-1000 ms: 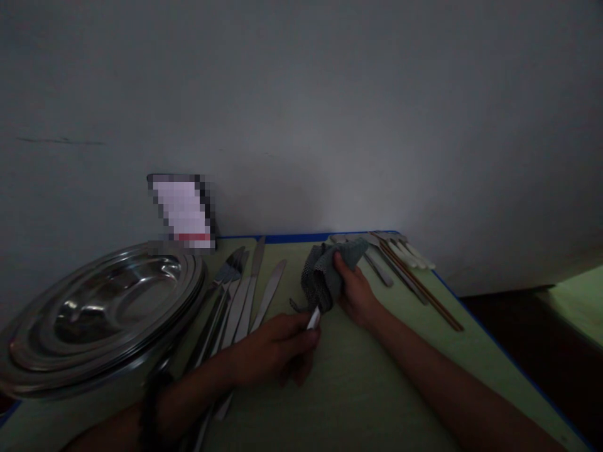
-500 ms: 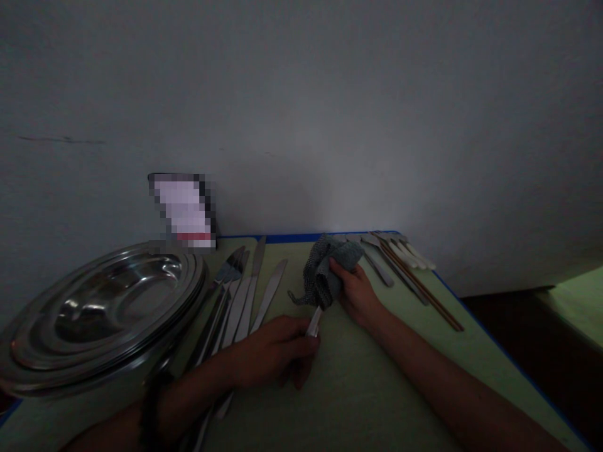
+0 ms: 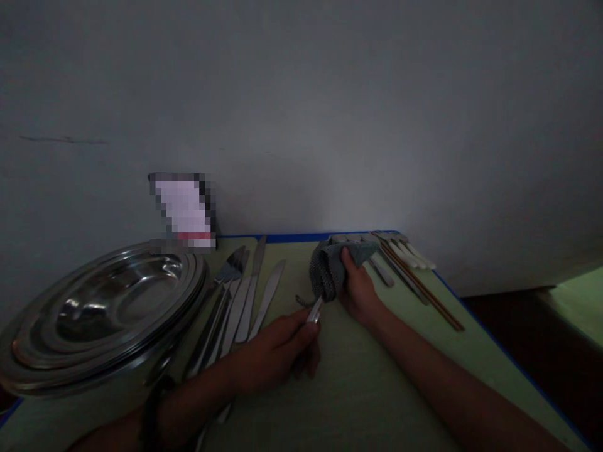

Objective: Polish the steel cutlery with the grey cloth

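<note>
My left hand is closed around the handle of a shiny metal utensil. Its far end disappears inside a dark grey cloth, so I cannot tell whether it is a knife, fork or spoon. My right hand grips the cloth from the right, thumb on top, wrapped about the utensil. Left of my hands, several table knives lie on the pale green table, partly behind my left forearm.
Stacked metal plates stand at the left, with long-handled utensils beside them. A blurred-out phone-like device leans on the wall. Wooden chopsticks, metal cutlery and white-handled utensils lie toward the right, near the table's blue edge.
My right hand and the cloth have shifted slightly right, and the cloth's folds have changed. My left hand still holds the handle, tilted a little more.
</note>
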{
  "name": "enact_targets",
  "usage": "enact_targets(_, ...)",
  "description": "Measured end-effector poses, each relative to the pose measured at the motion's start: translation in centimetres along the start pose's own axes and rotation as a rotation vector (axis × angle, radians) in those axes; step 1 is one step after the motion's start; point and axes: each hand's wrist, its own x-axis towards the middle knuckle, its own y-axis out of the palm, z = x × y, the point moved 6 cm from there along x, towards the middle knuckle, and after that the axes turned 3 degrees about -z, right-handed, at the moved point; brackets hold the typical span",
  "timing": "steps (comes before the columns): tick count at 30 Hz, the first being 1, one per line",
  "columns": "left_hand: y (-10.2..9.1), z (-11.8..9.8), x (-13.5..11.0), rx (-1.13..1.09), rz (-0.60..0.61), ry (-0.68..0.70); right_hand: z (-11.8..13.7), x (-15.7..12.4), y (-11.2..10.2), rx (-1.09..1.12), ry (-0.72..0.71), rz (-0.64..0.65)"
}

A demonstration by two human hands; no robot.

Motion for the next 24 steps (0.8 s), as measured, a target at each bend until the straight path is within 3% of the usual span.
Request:
enact_targets(6,0.1,-0.2,0.1,0.047,-0.026,-0.006,0.1,-0.8,1.3,0.074,0.14,0.067)
enact_targets(12,-0.2,0.8,0.6,0.006,-0.063,-0.074,-0.3,-1.2,1.7,0.052,0.162,0.143)
enact_targets(14,-0.3,0.5,0.4,0.099,-0.07,-0.041,-0.4,-0.9,1.2,0.075,0.168,0.07)
enact_targets(18,-0.1,-0.9,-0.3,0.539,-0.105,0.127,-0.6,-0.2,-0.1,0.126,0.139,-0.116)
enact_targets(20,0.1,-1.1,-0.6,0.681,-0.12,0.162,-0.5,0.0,-0.3,0.111,0.11,-0.132)
enact_targets(24,0.3,-1.3,-0.8,0.712,-0.127,0.183,-0.2,0.1,-0.3,0.013,0.027,-0.084)
